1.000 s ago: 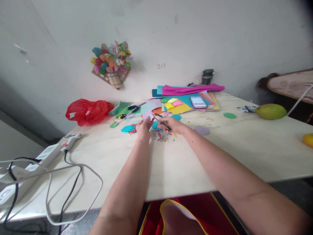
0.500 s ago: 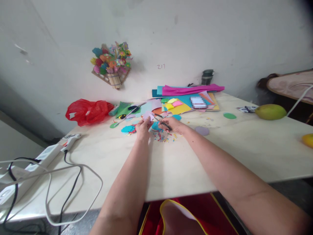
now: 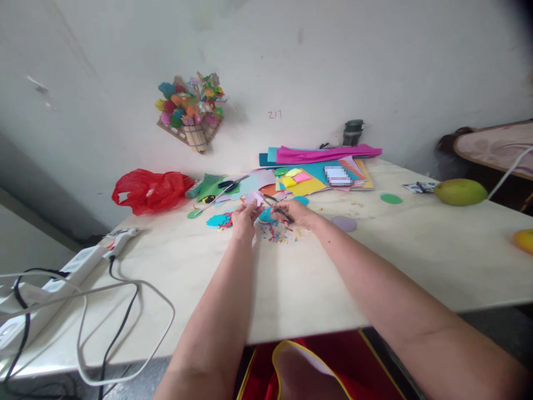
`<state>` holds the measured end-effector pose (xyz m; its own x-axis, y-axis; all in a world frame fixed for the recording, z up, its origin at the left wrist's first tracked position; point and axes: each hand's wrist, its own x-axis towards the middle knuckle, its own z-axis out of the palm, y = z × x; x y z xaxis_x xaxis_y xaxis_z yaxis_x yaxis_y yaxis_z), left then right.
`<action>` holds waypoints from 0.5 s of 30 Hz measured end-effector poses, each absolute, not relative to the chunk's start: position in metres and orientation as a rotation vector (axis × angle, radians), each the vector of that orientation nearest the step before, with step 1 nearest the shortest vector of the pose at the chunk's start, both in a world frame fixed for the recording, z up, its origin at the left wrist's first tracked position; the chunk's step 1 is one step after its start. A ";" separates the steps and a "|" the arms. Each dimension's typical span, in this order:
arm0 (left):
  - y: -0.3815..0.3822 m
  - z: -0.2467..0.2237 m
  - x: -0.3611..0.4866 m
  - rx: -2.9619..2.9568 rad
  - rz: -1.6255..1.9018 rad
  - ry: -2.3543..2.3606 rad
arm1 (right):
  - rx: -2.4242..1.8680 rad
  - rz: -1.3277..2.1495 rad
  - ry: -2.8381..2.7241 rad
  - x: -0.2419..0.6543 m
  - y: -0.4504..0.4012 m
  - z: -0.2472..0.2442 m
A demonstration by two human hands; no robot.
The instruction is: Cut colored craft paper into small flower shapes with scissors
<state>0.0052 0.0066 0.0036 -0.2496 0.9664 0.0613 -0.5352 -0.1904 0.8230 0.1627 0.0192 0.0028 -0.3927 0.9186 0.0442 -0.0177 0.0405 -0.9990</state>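
Note:
Between its fingers and thumb, my left hand (image 3: 245, 218) pinches a small lilac paper piece (image 3: 252, 197). My right hand (image 3: 295, 214) grips a pair of scissors (image 3: 283, 214), whose blades point up and left, close by the lilac piece; whether they touch it I cannot tell. Under the hands lie tiny multicoloured paper scraps (image 3: 281, 232) and a blue paper piece (image 3: 266, 215). Left of my left hand rests a stack of scalloped blue paper shapes (image 3: 219, 221) with red showing beneath. A lilac paper circle (image 3: 344, 223) lies right of my right hand.
Coloured sheets (image 3: 314, 185) and a phone (image 3: 338, 175) lie at the back. Second scissors (image 3: 229, 184) and a red plastic bag (image 3: 152, 190) sit back left. A power strip (image 3: 75, 272) with cables takes up the left edge. A mango (image 3: 460, 192) lies right.
The lilac piece has turned slightly in my left hand, and the scissors have shifted a little. Both arms stay nearly in place.

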 end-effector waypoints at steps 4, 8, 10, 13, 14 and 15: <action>0.005 0.004 0.006 0.690 1.661 0.878 | -0.958 1.474 -1.501 0.164 0.020 0.003; 0.003 0.006 0.008 0.672 1.654 0.882 | -0.925 1.509 -1.484 0.164 0.020 0.004; 0.002 0.006 0.009 0.672 1.646 0.884 | -0.912 1.494 -1.484 0.164 0.020 0.004; 0.002 0.006 0.009 0.682 1.667 0.898 | -0.905 1.456 -1.507 0.164 0.018 0.005; 0.002 0.006 0.009 0.693 1.680 0.901 | -0.900 1.451 -1.519 0.164 0.017 0.004; 0.003 0.006 0.009 0.707 1.694 0.901 | -0.892 1.452 -1.534 0.164 0.017 0.004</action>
<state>0.0093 0.0028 0.0060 -0.2822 0.9590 0.0248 -0.5153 -0.1733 0.8393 0.1640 0.0168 0.0041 -0.4093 0.9076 0.0931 -0.0428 0.0828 -0.9956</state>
